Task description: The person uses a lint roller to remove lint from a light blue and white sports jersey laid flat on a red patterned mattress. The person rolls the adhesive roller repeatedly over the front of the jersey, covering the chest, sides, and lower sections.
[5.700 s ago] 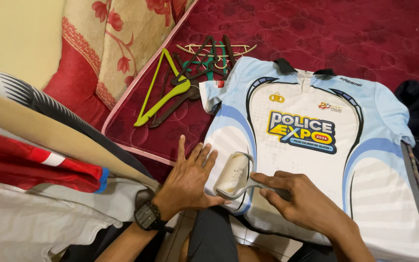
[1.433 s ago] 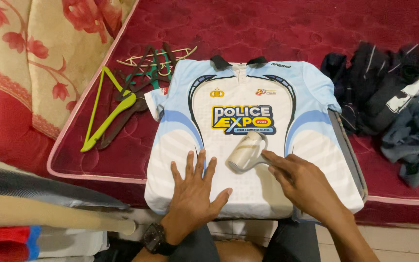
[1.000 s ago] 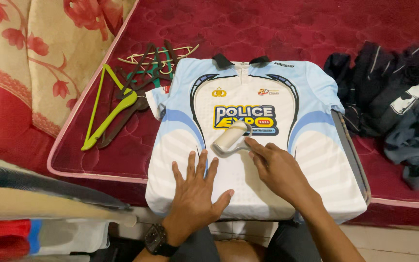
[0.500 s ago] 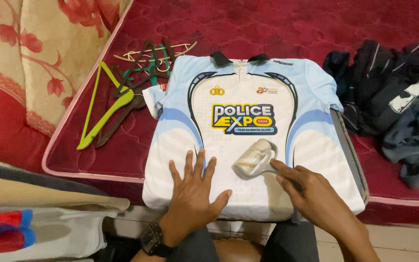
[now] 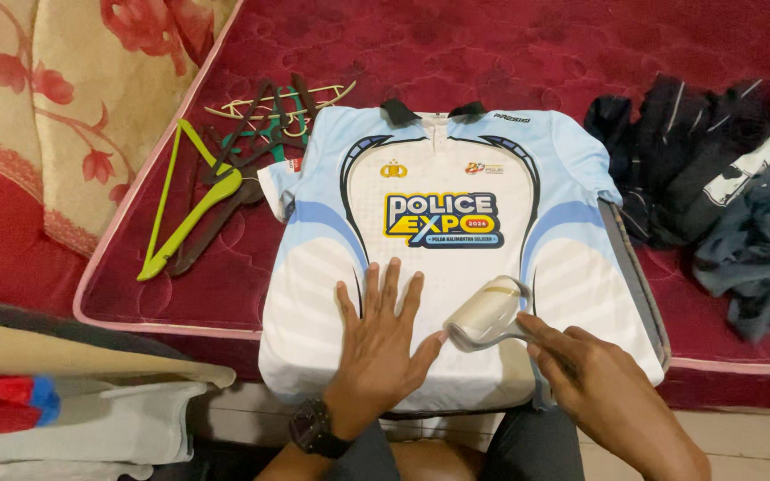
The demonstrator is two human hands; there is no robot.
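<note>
A white and light-blue sports shirt (image 5: 456,187) lies spread flat, front up, on a board at the edge of a dark red mattress (image 5: 492,53). My left hand (image 5: 383,343), with a black watch on the wrist, presses flat on the shirt's lower middle, fingers spread. My right hand (image 5: 594,383) grips the handle of a cream lint roller (image 5: 487,312), whose roll rests on the lower right of the shirt, just right of my left hand.
Several clothes hangers (image 5: 225,169), one lime green, lie left of the shirt. A heap of dark clothes (image 5: 715,196) sits on the right. A floral cushion (image 5: 73,107) leans at the far left; folded clothes (image 5: 55,419) are stacked at the lower left.
The lint roller went up the shirt toward the printed logo and came back down to the lower right. My left hand stayed pressed in place. The view shifted slightly.
</note>
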